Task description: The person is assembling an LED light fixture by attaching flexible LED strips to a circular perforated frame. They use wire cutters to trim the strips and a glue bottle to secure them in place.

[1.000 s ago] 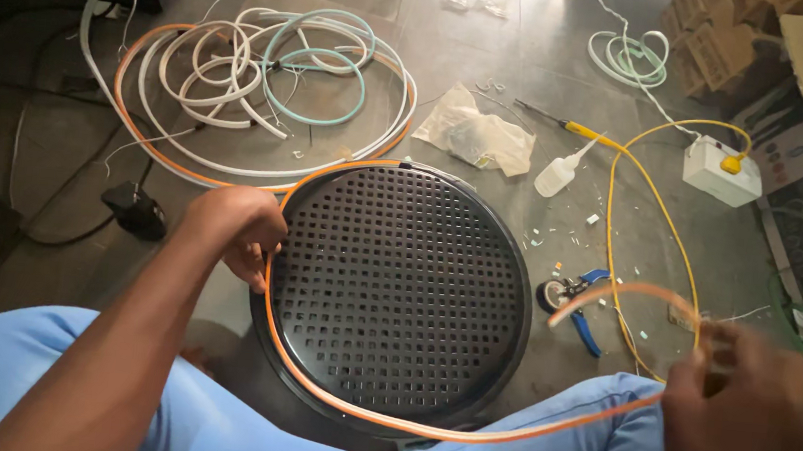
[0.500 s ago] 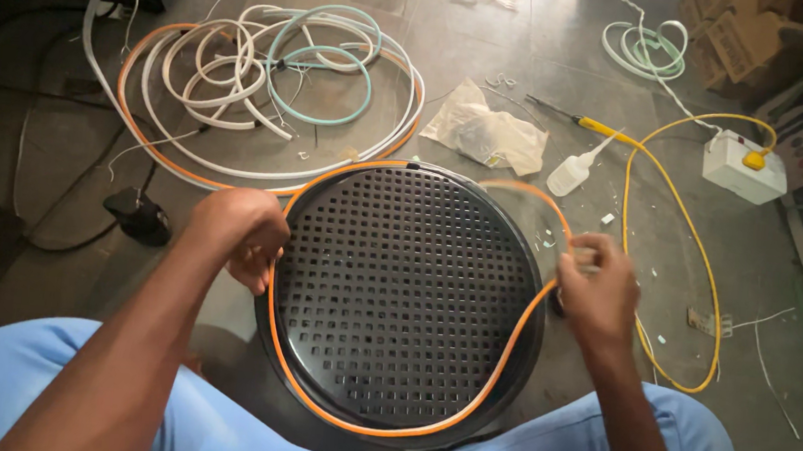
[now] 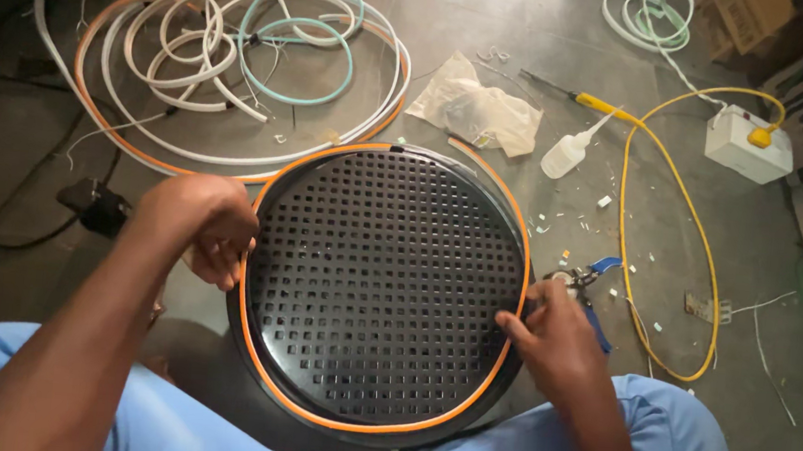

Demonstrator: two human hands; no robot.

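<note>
- A round black perforated panel [image 3: 382,286] is held on the lap, at the centre of the view.
- An orange strip [image 3: 249,338] is laid round the panel's rim, nearly all the way around.
- The left hand [image 3: 201,229] is curled at the rim's 9 o'clock, fingers pinched on the strip.
- The right hand [image 3: 555,338] is set at 3 o'clock, its fingertips pressed together against the strip.
- Coiled white and green tubing [image 3: 233,60] is seen on the floor at 11 o'clock.
- A yellow cable [image 3: 625,234] and a white box [image 3: 747,143] are seen at 2 o'clock; blue pliers [image 3: 598,270] lie just beside the right hand.
</note>
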